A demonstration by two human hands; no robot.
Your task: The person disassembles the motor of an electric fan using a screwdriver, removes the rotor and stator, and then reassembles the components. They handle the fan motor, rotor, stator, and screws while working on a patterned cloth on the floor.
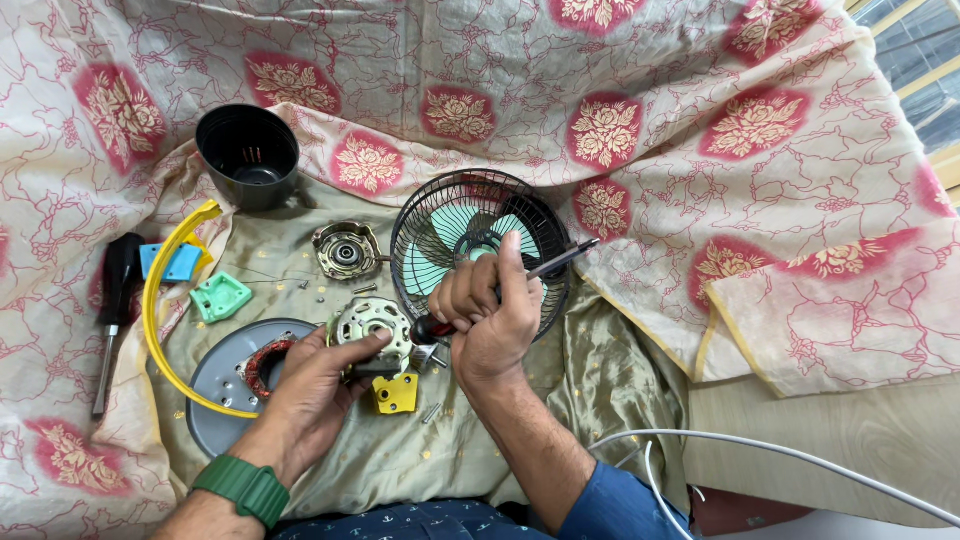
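Observation:
My left hand (310,385) grips a round metal fan motor housing (372,322) that rests on the cloth, thumb laid across its front edge. My right hand (487,310) is closed around a screwdriver (548,263) with a red and black handle; its dark shaft points up and to the right, over the black wire fan guard (480,245) with green blades behind it. A yellow plastic piece (397,393) lies just below the motor. Loose screws (431,411) are scattered near it.
A black plastic cup-shaped cover (248,155) stands at the back left. A second motor plate (346,250), a green bracket (221,297), a blue part (172,262), a yellow curved ring (155,300), a grey disc with a copper coil (215,380) and another screwdriver (113,310) lie left. White cable (780,455) runs lower right.

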